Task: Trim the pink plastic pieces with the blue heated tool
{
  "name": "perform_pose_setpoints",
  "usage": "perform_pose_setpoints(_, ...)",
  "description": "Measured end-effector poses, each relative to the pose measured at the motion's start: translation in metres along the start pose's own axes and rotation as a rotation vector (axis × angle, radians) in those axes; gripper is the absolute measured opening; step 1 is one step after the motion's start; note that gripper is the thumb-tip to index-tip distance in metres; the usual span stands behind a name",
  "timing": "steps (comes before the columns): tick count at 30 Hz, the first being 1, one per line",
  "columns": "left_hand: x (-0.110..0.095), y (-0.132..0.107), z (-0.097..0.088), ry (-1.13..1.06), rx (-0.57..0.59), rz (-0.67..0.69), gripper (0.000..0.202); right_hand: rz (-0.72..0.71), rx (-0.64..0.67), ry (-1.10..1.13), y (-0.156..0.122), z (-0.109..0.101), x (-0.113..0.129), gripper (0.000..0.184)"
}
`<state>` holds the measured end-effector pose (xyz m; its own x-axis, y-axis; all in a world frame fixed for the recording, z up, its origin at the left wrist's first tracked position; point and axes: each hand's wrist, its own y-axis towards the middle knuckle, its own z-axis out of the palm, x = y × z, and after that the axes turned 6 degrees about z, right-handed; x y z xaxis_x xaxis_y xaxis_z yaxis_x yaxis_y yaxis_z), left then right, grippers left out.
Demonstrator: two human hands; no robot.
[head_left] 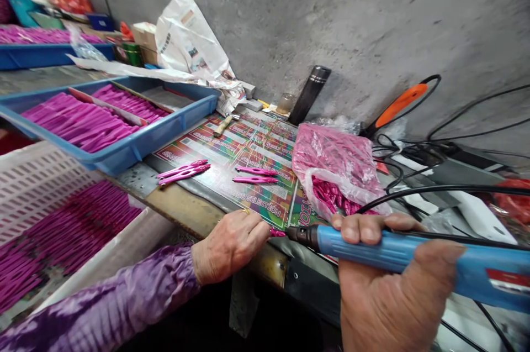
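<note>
My right hand [389, 297] is wrapped round a blue electric screwdriver [397, 252], which lies nearly level and points left. Its dark tip meets the end of a slim, shiny pink piece [277, 232] near the bench's front edge. My left hand [234, 244] is closed on that piece, and its fingers hide most of it. Beyond, on the printed sheet [219, 189], lie two slim pink pieces [255, 175] side by side. Another small group of pink pieces [183, 172] rests to their left.
A blue tray [124, 159] of pink pieces stands at left, above a white basket [45, 172] holding more. An opened plastic bag [335, 158] of pink parts sits at right, near black cables [397, 175]. A dark flask [309, 95] and small hammer [226, 125] are behind.
</note>
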<state>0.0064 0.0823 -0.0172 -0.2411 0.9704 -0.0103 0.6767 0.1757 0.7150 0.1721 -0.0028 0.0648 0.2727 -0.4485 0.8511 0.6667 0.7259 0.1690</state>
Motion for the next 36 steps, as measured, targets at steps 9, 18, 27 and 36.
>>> perform_pose_setpoints(9, 0.001, -0.003, 0.003, 0.005, 0.035, 0.009, 0.017, -0.013, -0.008, -0.020, -0.001, 0.002, 0.002, 0.039)
perform_pose_setpoints(18, 0.001, -0.001, -0.004, 0.041, 0.085, 0.045, 0.029, 0.004, -0.014, 0.015, 0.000, -0.004, 0.000, 0.037)
perform_pose_setpoints(27, 0.000, -0.002, -0.008, 0.061, 0.041, 0.082, 0.023, 0.037, -0.035, 0.039, -0.002, -0.006, 0.006, 0.038)
perform_pose_setpoints(36, 0.000, -0.001, -0.009, 0.064, 0.014, 0.106, 0.027, 0.043, -0.036, 0.048, 0.000, -0.008, 0.004, 0.039)
